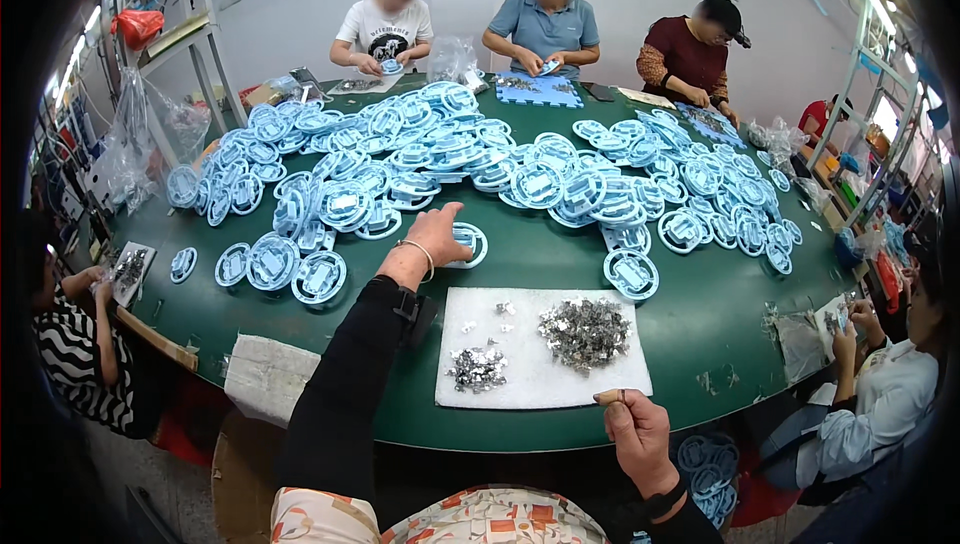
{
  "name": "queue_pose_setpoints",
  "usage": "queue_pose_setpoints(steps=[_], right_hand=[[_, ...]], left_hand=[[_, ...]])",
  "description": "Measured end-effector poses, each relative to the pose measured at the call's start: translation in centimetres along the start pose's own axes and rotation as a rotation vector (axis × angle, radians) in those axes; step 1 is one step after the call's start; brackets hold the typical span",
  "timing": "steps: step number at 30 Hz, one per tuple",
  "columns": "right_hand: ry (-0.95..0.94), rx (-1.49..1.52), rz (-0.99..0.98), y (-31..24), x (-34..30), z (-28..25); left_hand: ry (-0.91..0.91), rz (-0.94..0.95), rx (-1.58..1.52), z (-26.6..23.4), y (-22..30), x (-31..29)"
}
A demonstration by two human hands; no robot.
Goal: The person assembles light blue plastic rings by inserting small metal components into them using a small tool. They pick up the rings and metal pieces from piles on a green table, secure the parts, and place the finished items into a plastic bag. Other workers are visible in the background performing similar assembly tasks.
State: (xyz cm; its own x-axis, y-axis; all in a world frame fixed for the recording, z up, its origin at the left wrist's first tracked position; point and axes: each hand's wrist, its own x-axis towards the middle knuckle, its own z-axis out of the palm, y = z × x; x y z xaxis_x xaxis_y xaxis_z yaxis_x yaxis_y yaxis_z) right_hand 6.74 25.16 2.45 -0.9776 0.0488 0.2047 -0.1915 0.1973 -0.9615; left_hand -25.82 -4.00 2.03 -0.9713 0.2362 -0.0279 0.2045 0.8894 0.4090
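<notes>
My left hand (438, 234) reaches out over the green round table (540, 269) and rests on a light blue round plastic part (470, 242). The black-sleeved arm stretches up from the lower edge. My right hand (636, 432) stays near the table's front edge, fingers closed on a small tan stick-like object (608, 397). Between the hands lies a white foam pad (520, 374) with two heaps of small shiny metal pieces: a big one (585, 329) and a smaller one (477, 367).
Many light blue round parts (440, 159) cover the table's far half. Three people work at the far side, one at the left edge (70, 324), one at the right (880, 384). Metal racks stand left and right. More blue parts (708, 464) lie below the table.
</notes>
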Motion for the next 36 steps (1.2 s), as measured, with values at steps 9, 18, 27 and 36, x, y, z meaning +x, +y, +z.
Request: queue_pose_setpoints(steps=[9, 18, 27, 36], right_hand=[[0.05, 0.101, 0.049, -1.1, 0.4, -0.2], [-0.04, 0.42, 0.133, -2.7, 3.9, 1.6], [-0.048, 0.406, 0.28, -1.3, 2.2, 0.7], [-0.16, 0.354, 0.347, 0.6, 1.4, 0.2]], left_hand=[[0.282, 0.225, -0.265, -2.6, 5.5, -5.3], [0.239, 0.657, -0.5, -1.8, 13.7, -18.3], [0.114, 0.495, -0.966, 3.1, 13.0, -21.7], [-0.212, 0.092, -1.345, 4.3, 11.7, -22.2]])
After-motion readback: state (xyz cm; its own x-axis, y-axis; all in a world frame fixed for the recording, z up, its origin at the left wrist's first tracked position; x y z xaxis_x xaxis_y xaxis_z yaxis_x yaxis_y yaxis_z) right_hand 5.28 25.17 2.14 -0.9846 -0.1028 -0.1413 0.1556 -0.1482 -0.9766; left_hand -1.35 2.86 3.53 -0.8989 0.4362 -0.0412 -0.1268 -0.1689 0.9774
